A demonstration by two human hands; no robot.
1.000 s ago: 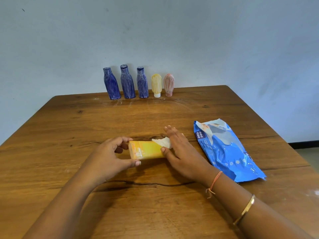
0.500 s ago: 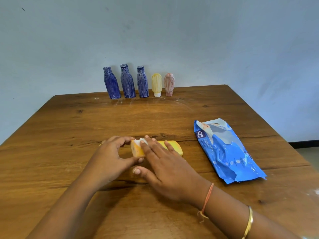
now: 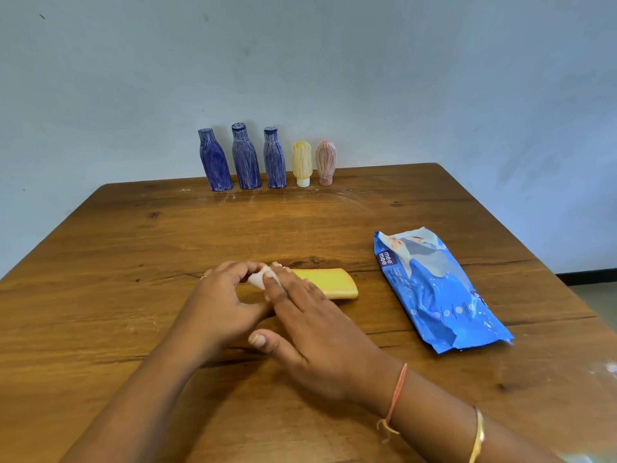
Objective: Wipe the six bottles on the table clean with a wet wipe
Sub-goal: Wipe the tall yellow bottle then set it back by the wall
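A: Where's the yellow bottle (image 3: pixel 334 287)?
B: Lying flat on the desk (image 3: pixel 133 245), front-centre, long axis left-right. Its left end is hidden under both hands.
A: Fingers?
B: Left hand (image 3: pixel 217 302): fingers curled round the bottle's left end, gripping it. Right hand (image 3: pixel 310 329): fingers straight, laid over the bottle, pressing the wipe (image 3: pixel 258 279) onto it, thumb spread sideways.
A: Rest?
B: Five bottles (image 3: pixel 274 158) upright in a row at the far edge: three blue, one yellow, one pink. Wipe pack (image 3: pixel 437 292) lies right of the hands, apart from the bottle.
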